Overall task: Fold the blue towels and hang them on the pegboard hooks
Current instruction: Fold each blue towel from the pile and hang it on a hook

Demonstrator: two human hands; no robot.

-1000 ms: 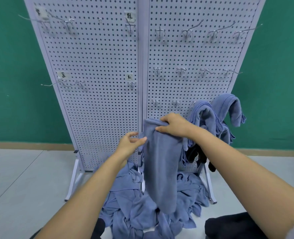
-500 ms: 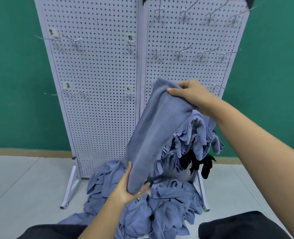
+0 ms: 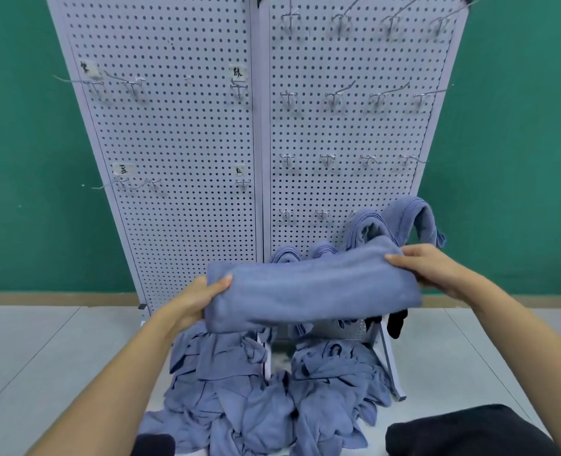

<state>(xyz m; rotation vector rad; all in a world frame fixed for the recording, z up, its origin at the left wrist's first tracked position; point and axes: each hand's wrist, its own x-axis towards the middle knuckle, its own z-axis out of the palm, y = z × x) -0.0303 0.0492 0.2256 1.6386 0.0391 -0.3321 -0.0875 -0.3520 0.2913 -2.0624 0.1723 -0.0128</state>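
Both hands pinch the folded towel (image 3: 312,287) by its ends, left hand (image 3: 200,299) lower, right hand (image 3: 433,269) higher, keeping it taut and level, probably for the hooks (image 3: 325,214) just beyond.

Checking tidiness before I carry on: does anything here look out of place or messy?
Yes. A heap of crumpled blue towels sprawls on the floor around the pegboard's feet, and a black cloth hangs among the hung blue towels at lower right.
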